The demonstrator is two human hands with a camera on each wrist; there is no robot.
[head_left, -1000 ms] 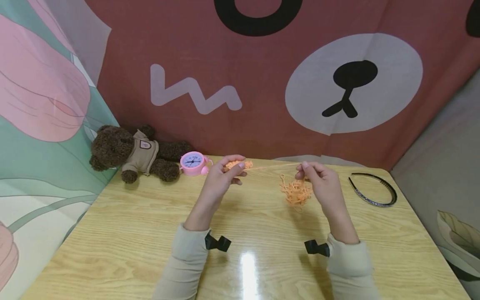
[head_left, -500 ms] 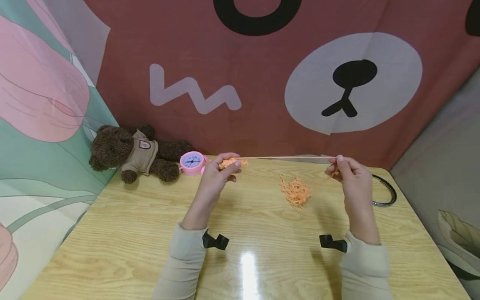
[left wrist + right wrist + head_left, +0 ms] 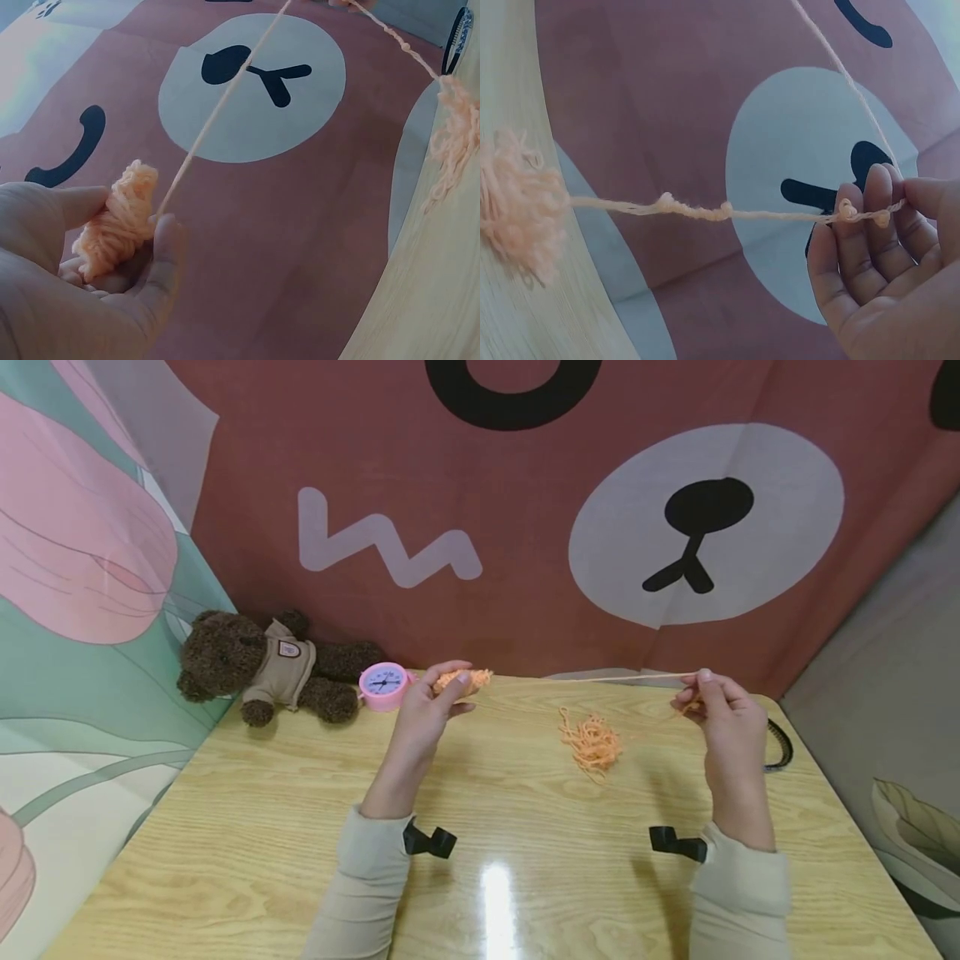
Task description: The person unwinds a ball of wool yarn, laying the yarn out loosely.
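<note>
Closest, the left hand (image 3: pixel 423 714) holds a small wound bundle of orange yarn (image 3: pixel 116 225) between thumb and fingers, raised above the desk (image 3: pixel 262 860), and the right hand (image 3: pixel 726 718) pinches the strand (image 3: pixel 615 678) that stretches nearly straight across from it. Beyond, a loose pile (image 3: pixel 592 745) lies on the desk between the two, joined to the right hand by a kinked length (image 3: pixel 694 208) that may need freeing, so a fair share seems left to wind. The winding looks well begun but unfinished, the bundle having its shape while the pile is not yet taken up.
</note>
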